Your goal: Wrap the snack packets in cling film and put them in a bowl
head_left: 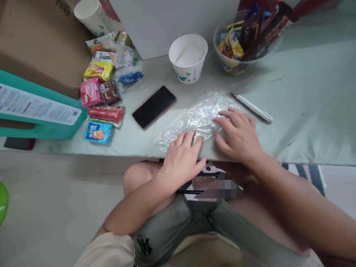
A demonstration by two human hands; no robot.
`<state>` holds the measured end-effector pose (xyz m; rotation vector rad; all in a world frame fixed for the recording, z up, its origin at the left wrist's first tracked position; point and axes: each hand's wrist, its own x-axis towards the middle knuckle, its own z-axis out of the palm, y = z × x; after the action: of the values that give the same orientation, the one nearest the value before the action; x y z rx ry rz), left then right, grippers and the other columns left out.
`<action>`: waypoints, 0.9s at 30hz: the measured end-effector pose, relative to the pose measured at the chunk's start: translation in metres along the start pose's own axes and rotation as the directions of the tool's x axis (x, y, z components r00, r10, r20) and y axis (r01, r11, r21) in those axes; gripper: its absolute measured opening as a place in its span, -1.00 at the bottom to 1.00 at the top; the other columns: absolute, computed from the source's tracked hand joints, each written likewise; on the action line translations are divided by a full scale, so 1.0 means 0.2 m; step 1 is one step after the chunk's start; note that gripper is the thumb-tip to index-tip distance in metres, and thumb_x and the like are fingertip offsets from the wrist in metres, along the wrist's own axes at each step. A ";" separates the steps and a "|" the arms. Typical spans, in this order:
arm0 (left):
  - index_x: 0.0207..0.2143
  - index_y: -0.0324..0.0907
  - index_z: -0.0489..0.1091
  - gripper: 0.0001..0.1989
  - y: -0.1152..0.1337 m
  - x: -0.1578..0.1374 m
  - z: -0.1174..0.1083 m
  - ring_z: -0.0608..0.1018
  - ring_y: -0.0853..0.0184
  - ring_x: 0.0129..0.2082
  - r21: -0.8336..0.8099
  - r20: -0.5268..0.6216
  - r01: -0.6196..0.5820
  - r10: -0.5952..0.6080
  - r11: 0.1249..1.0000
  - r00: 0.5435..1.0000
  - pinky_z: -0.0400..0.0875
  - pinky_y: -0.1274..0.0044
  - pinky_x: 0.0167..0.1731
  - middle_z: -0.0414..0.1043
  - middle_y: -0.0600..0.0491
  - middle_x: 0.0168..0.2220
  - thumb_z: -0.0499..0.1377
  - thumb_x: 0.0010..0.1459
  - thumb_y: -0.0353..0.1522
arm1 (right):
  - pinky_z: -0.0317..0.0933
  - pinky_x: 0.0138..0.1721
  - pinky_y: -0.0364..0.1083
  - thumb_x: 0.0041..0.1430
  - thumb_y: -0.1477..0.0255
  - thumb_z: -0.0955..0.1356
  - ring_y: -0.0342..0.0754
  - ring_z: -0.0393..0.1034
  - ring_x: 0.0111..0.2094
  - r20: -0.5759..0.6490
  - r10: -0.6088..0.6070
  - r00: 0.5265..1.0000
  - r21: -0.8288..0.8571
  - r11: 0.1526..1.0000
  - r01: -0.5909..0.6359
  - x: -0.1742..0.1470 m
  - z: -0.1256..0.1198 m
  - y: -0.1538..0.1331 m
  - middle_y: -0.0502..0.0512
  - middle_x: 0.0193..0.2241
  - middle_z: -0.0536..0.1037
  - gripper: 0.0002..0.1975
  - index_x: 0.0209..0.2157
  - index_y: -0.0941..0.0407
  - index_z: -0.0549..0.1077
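Observation:
A crumpled clear plastic bag (191, 116) lies spread near the front edge of the table. My left hand (182, 157) rests palm down at its near edge, fingers stretched out and touching the plastic. At the bag's right end is my right hand (237, 135), its fingers spread over the plastic and table, with nothing held. A white pen-like tool (254, 107) with a dark tip lies just beyond my right hand. Left of the bag, a black smartphone (154, 106) lies face up with its screen dark.
Several packaged snacks (98, 70) line the left, beside a cardboard box (41, 44) and a teal carton (36, 107). A white paper bowl (187, 59) stands at the back, and a clear tub (267, 55) of snacks is right of it. A paper cup (91, 16) stands back left.

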<state>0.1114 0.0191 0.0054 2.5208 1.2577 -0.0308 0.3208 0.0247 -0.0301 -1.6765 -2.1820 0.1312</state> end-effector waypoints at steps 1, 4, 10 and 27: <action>0.20 -0.26 0.35 -0.50 0.03 0.00 0.00 0.40 -0.11 0.26 -0.005 -0.018 0.041 -0.041 0.999 0.999 0.44 0.10 0.15 0.34 -0.29 0.25 0.20 0.26 -0.24 | 0.06 0.27 0.25 0.33 0.35 0.23 0.30 0.24 0.33 0.011 -0.009 1.000 0.017 1.000 0.009 -0.01 0.01 -0.01 0.29 0.18 0.49 -0.61 0.10 0.10 0.49; 0.22 -0.24 0.35 -0.50 0.10 -0.02 0.00 0.39 -0.12 0.28 -0.052 -0.109 0.059 -0.065 0.997 0.992 0.38 0.05 0.21 0.33 -0.30 0.27 0.16 0.29 -0.23 | 0.03 0.28 0.27 0.26 0.41 0.24 0.33 0.18 0.35 0.049 -0.054 0.997 0.069 0.996 0.051 -0.02 0.01 0.00 0.29 0.22 0.44 -0.56 0.14 0.10 0.46; 0.28 -0.09 0.32 -0.39 -0.02 -0.17 0.02 0.20 -0.15 0.45 0.011 0.004 -0.106 0.106 0.994 0.994 0.20 -0.04 0.36 0.21 -0.22 0.40 0.30 0.19 -0.28 | 0.04 0.27 0.27 0.07 0.53 0.26 0.30 0.10 0.39 0.156 -0.293 0.943 0.181 0.947 0.264 -0.05 -0.01 0.05 0.22 0.31 0.36 -0.40 0.18 0.06 0.43; -0.06 -0.21 0.57 -0.69 -0.16 -0.24 0.02 0.70 0.19 -0.06 -0.180 -0.372 0.027 -0.093 0.983 0.923 0.64 0.32 -0.03 0.68 -0.11 -0.08 0.04 0.39 -0.35 | 0.11 0.29 0.24 0.28 0.47 0.35 0.18 0.23 0.36 0.103 -0.478 0.872 0.338 0.842 0.421 -0.07 0.02 -0.09 0.16 0.25 0.47 -0.66 0.07 -0.01 0.49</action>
<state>0.0585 -0.0015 0.0012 2.4078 1.4084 0.5550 0.3066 0.0075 -0.0316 -0.9803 -2.4771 0.4832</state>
